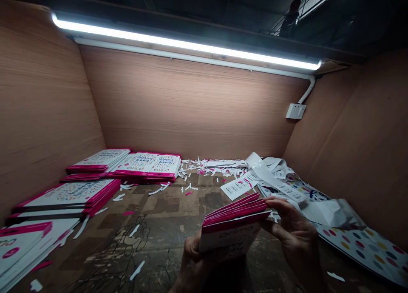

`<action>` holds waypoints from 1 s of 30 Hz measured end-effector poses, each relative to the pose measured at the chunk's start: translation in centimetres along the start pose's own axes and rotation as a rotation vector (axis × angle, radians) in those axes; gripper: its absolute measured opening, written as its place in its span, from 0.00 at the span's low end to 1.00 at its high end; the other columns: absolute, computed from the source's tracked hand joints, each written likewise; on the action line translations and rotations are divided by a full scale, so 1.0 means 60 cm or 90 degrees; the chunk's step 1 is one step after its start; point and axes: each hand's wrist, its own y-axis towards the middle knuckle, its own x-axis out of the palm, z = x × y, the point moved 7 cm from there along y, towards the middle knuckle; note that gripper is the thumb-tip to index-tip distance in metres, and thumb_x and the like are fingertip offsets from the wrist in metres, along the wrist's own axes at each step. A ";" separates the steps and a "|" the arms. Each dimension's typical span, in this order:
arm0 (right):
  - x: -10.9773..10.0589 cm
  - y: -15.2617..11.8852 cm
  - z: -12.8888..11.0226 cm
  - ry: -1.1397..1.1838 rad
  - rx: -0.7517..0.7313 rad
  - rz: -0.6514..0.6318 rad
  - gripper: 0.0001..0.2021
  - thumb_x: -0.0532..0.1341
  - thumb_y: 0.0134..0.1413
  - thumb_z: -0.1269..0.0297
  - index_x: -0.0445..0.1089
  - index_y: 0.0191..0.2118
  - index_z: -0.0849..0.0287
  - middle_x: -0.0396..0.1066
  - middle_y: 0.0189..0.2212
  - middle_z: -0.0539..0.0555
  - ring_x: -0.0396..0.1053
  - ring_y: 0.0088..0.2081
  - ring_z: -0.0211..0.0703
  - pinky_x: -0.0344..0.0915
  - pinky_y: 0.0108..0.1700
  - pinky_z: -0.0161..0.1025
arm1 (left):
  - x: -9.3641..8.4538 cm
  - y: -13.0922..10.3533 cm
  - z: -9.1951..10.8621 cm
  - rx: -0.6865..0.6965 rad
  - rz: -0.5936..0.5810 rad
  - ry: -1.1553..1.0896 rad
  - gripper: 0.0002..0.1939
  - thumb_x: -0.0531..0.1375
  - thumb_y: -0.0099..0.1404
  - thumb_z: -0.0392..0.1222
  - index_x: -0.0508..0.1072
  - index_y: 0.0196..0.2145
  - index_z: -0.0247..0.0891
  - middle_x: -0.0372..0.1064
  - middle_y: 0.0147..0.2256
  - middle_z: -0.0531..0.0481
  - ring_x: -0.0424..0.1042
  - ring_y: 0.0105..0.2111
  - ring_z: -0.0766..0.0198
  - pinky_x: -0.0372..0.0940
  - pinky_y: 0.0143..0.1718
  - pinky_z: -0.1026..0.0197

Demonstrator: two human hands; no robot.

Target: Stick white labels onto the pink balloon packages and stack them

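A small stack of white and pink printed packets (231, 233) is held up over the worktop near the front, tilted, with several pink edges fanned at its top. My left hand (191, 259) grips the stack at its lower left side. At the upper right corner, the thumb and fingers of my right hand (291, 233) pinch the edge of the stack. Just beyond it lie white sheets of barcode labels (237, 186).
Stacks of similar packets (146, 165) line the back left, and more packets (73, 195) lie along the left side. Paper scraps (191, 186) litter the brown worktop (162, 225). A dotted sheet (366, 246) lies at right. Wooden walls (191, 106) enclose the space beneath a tube light (188, 42).
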 end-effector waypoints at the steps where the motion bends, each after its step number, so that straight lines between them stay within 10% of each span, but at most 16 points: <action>1: -0.002 0.000 0.008 0.028 0.031 0.010 0.17 0.65 0.42 0.69 0.67 0.42 0.54 0.67 0.43 0.54 0.63 0.48 0.49 0.64 0.46 0.42 | 0.001 0.000 0.000 -0.001 -0.001 -0.008 0.15 0.67 0.50 0.36 0.75 0.38 0.34 0.72 0.34 0.45 0.69 0.36 0.52 0.67 0.38 0.54; 12: 0.044 -0.004 0.057 0.190 0.271 -0.146 0.24 0.66 0.39 0.69 0.62 0.46 0.52 0.68 0.44 0.54 0.66 0.46 0.49 0.67 0.38 0.38 | -0.012 0.005 0.021 0.014 0.111 0.051 0.14 0.70 0.40 0.35 0.75 0.27 0.31 0.69 0.24 0.51 0.65 0.26 0.63 0.64 0.26 0.65; 21: 0.075 -0.021 0.145 0.135 0.334 -0.185 0.27 0.70 0.32 0.65 0.65 0.44 0.54 0.71 0.42 0.56 0.69 0.41 0.52 0.68 0.36 0.40 | 0.001 0.023 0.024 -0.025 0.131 -0.115 0.26 0.73 0.33 0.38 0.75 0.33 0.31 0.72 0.30 0.46 0.70 0.31 0.55 0.67 0.34 0.57; 26: 0.121 -0.014 0.164 0.244 0.419 -0.084 0.24 0.72 0.27 0.62 0.67 0.37 0.57 0.74 0.29 0.53 0.72 0.30 0.50 0.70 0.29 0.43 | -0.013 0.025 0.070 0.012 0.098 -0.226 0.29 0.68 0.45 0.52 0.73 0.40 0.28 0.73 0.35 0.38 0.72 0.35 0.50 0.66 0.36 0.54; 30: 0.172 -0.025 0.180 0.330 0.496 -0.088 0.23 0.73 0.22 0.64 0.69 0.33 0.59 0.74 0.25 0.52 0.72 0.27 0.49 0.71 0.27 0.41 | -0.057 0.000 0.085 -0.001 0.211 -0.189 0.24 0.58 0.57 0.56 0.73 0.37 0.30 0.74 0.33 0.44 0.72 0.37 0.52 0.66 0.35 0.57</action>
